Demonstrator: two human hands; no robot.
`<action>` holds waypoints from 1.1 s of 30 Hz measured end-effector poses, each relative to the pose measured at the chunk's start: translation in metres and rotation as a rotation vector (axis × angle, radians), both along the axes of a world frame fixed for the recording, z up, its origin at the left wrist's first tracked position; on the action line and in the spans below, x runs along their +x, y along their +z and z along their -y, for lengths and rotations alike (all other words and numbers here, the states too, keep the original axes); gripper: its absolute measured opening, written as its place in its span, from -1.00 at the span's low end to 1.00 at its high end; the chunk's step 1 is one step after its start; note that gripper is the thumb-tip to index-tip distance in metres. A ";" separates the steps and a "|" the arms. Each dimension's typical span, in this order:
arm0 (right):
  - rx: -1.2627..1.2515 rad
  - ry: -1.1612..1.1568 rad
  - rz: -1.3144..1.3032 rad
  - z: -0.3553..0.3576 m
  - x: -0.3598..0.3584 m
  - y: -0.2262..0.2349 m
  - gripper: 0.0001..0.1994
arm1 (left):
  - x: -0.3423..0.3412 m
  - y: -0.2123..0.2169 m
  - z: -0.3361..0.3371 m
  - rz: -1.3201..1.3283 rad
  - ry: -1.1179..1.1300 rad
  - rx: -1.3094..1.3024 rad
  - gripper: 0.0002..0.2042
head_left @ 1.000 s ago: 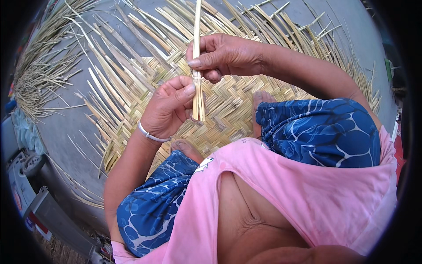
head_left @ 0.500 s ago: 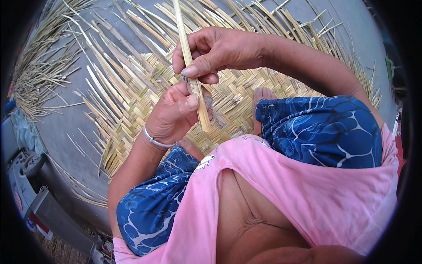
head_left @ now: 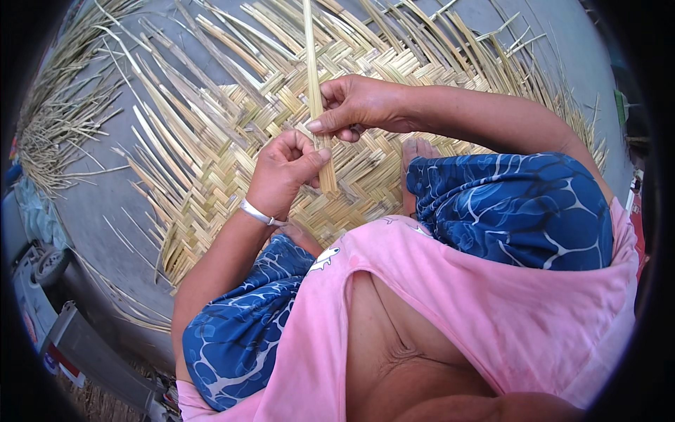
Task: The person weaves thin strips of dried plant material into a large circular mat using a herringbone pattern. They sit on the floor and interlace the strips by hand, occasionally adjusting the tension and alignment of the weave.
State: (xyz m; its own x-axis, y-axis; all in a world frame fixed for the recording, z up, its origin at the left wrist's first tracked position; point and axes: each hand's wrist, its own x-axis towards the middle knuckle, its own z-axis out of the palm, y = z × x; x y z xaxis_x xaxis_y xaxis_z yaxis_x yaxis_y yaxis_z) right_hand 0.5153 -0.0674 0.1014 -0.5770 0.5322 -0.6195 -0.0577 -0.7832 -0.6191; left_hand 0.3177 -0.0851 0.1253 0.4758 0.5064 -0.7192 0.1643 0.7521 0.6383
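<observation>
A long pale bamboo strip (head_left: 310,63) stands upright in front of me, running from the top edge down past both hands. My left hand (head_left: 285,172) grips its lower part with thumb and curled fingers; a silver bangle circles that wrist. My right hand (head_left: 355,105) pinches the same strip a little higher, between thumb and forefinger. Under both hands lies a half-woven bamboo mat (head_left: 232,119), its loose strip ends fanning out on the grey ground.
A heap of thin loose bamboo strips (head_left: 56,119) lies at the far left on the concrete. My knees in blue patterned cloth (head_left: 520,204) rest on the mat's near edge. A grey and red object (head_left: 63,337) sits at the lower left.
The strip has tilted slightly and shifted between my hands. My left hand has slid down and to the left, and my right hand has regripped the strip higher.
</observation>
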 end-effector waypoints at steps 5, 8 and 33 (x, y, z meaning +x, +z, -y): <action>0.016 0.013 -0.036 0.000 0.001 -0.004 -0.84 | -0.001 0.001 -0.003 0.122 0.073 -0.233 -0.87; 0.037 0.015 -0.054 -0.001 0.002 -0.003 -0.84 | -0.007 0.000 -0.005 0.183 0.080 -0.279 -0.90; 0.040 0.069 0.196 0.008 -0.006 -0.017 -0.82 | 0.002 -0.004 0.010 -0.077 -0.066 -0.261 -0.88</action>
State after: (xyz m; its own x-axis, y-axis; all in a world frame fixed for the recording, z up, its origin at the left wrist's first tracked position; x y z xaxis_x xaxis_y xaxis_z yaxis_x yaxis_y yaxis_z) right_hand 0.5096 -0.0757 0.0840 -0.4835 0.5221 -0.7026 0.1199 -0.7556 -0.6440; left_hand 0.3197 -0.0953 0.1214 0.4408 0.2689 -0.8564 0.2590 0.8754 0.4082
